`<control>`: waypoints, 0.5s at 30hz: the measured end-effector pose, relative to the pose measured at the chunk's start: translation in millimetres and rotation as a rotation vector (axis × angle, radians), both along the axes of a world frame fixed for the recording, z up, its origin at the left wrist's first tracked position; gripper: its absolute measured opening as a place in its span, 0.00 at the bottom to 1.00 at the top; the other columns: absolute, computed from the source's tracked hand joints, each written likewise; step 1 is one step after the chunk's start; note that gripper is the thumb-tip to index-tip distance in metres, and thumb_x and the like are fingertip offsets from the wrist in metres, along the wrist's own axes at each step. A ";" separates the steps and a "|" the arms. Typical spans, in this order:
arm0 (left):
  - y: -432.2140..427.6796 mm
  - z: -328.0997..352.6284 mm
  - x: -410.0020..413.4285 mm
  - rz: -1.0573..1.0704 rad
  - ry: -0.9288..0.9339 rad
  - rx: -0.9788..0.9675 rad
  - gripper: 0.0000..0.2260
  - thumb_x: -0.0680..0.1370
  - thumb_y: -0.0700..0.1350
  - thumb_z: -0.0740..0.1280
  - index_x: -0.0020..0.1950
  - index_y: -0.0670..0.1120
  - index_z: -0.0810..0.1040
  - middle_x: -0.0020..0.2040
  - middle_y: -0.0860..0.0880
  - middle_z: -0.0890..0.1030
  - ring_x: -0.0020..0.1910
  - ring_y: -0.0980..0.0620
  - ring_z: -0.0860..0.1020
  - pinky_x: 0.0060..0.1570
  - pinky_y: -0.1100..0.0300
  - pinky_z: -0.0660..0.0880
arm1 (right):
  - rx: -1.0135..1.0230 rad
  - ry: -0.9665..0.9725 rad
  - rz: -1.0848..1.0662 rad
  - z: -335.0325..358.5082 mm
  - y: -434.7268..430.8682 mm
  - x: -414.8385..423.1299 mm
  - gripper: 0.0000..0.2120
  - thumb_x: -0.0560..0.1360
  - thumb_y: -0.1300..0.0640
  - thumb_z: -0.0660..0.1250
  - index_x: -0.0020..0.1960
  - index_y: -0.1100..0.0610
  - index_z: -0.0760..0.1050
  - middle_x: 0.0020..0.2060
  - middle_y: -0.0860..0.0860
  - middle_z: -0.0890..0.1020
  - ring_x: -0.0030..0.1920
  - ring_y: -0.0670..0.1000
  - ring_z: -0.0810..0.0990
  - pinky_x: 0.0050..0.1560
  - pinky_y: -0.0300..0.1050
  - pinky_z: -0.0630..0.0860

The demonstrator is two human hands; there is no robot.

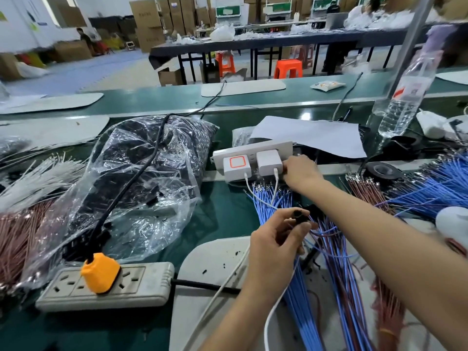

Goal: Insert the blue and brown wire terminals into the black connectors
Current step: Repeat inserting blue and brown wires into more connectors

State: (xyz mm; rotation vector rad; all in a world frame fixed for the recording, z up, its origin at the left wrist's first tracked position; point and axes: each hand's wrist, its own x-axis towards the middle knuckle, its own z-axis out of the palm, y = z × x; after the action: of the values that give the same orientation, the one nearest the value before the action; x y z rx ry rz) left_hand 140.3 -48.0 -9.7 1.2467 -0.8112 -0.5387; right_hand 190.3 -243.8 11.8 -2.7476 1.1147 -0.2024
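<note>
My left hand grips a small black connector at its fingertips, above a fan of blue wires. My right hand reaches forward over the terminal ends of the blue wires, beside a white charger; its fingers curl down and what they hold is hidden. Mixed blue and brown wires run under my right forearm. Another bundle of brown wires and a big spread of blue wires lie to the right. A clear bag of black connectors sits to the left.
A white power strip holds two chargers. A grey power strip with an orange plug lies at the front left. A water bottle stands at the right. Brown wires and white wires lie far left.
</note>
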 end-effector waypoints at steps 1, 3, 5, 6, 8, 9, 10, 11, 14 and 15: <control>0.0 0.1 -0.2 -0.002 -0.004 0.000 0.07 0.78 0.38 0.67 0.50 0.49 0.79 0.43 0.48 0.85 0.29 0.58 0.72 0.33 0.66 0.72 | 0.017 -0.055 -0.017 0.5 0.0 0.1 0.12 0.76 0.64 0.62 0.56 0.59 0.79 0.55 0.60 0.79 0.56 0.61 0.77 0.51 0.49 0.74; 0.0 0.8 -0.1 0.000 -0.006 0.001 0.06 0.78 0.38 0.67 0.50 0.49 0.79 0.43 0.48 0.85 0.30 0.58 0.72 0.33 0.66 0.72 | 0.044 -0.146 -0.058 2.5 1.6 -0.6 0.11 0.75 0.65 0.63 0.53 0.58 0.81 0.54 0.60 0.80 0.54 0.62 0.78 0.51 0.49 0.75; -0.5 1.0 0.0 0.006 -0.011 0.005 0.07 0.78 0.38 0.67 0.50 0.49 0.79 0.44 0.48 0.85 0.31 0.58 0.72 0.33 0.65 0.72 | 0.024 -0.193 -0.090 3.0 3.9 -1.0 0.11 0.75 0.67 0.63 0.51 0.58 0.82 0.52 0.60 0.80 0.53 0.62 0.79 0.47 0.48 0.73; -0.6 1.0 0.3 0.007 -0.018 0.010 0.07 0.78 0.38 0.67 0.50 0.50 0.79 0.44 0.48 0.85 0.31 0.58 0.72 0.34 0.64 0.72 | 0.006 -0.200 -0.101 2.5 4.7 -0.5 0.12 0.75 0.67 0.62 0.51 0.59 0.81 0.51 0.60 0.80 0.53 0.62 0.79 0.45 0.48 0.72; -0.5 0.0 0.0 0.001 -0.035 0.018 0.07 0.78 0.39 0.67 0.50 0.50 0.79 0.43 0.49 0.85 0.31 0.58 0.72 0.34 0.64 0.72 | -0.001 -0.193 -0.118 0.5 5.3 0.2 0.12 0.75 0.67 0.62 0.52 0.58 0.81 0.51 0.60 0.81 0.53 0.62 0.79 0.45 0.48 0.72; -0.6 -0.6 -0.2 -0.002 -0.045 0.020 0.07 0.78 0.39 0.67 0.50 0.50 0.79 0.43 0.49 0.85 0.31 0.58 0.72 0.33 0.64 0.71 | 0.007 -0.184 -0.122 -0.6 4.6 0.6 0.12 0.75 0.67 0.62 0.53 0.58 0.80 0.52 0.59 0.81 0.53 0.62 0.79 0.46 0.48 0.73; -0.4 -1.3 0.4 -0.002 -0.052 0.020 0.07 0.78 0.39 0.67 0.51 0.50 0.79 0.43 0.49 0.85 0.31 0.58 0.72 0.33 0.64 0.71 | 0.012 -0.171 -0.125 -1.5 4.4 1.7 0.12 0.75 0.67 0.62 0.54 0.58 0.80 0.53 0.59 0.81 0.53 0.61 0.79 0.48 0.49 0.74; -0.5 -1.9 0.7 -0.002 -0.058 0.019 0.07 0.78 0.39 0.67 0.51 0.50 0.79 0.43 0.49 0.85 0.31 0.59 0.72 0.34 0.65 0.71 | 0.010 -0.161 -0.129 -2.6 4.5 2.5 0.12 0.76 0.67 0.62 0.55 0.58 0.80 0.53 0.59 0.80 0.53 0.61 0.79 0.49 0.49 0.75; -1.3 -2.1 1.7 -0.013 -0.080 0.019 0.07 0.78 0.38 0.67 0.51 0.49 0.79 0.44 0.49 0.85 0.33 0.63 0.75 0.36 0.68 0.71 | -0.054 -0.144 -0.139 -3.9 7.2 3.6 0.13 0.76 0.69 0.60 0.54 0.60 0.79 0.53 0.60 0.80 0.54 0.62 0.79 0.48 0.49 0.73; -1.2 -2.2 1.2 -0.022 -0.093 0.028 0.07 0.78 0.38 0.67 0.52 0.49 0.80 0.44 0.50 0.85 0.33 0.63 0.75 0.37 0.68 0.71 | -0.092 -0.132 -0.133 -4.3 8.6 3.1 0.12 0.75 0.70 0.60 0.53 0.61 0.79 0.53 0.60 0.80 0.54 0.62 0.78 0.46 0.49 0.71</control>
State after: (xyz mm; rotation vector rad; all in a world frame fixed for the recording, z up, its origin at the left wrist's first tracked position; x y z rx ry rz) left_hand 141.5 -49.2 -11.9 1.2973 -0.8995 -0.5142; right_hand 193.3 -235.2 7.5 -2.6931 1.2829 -0.4570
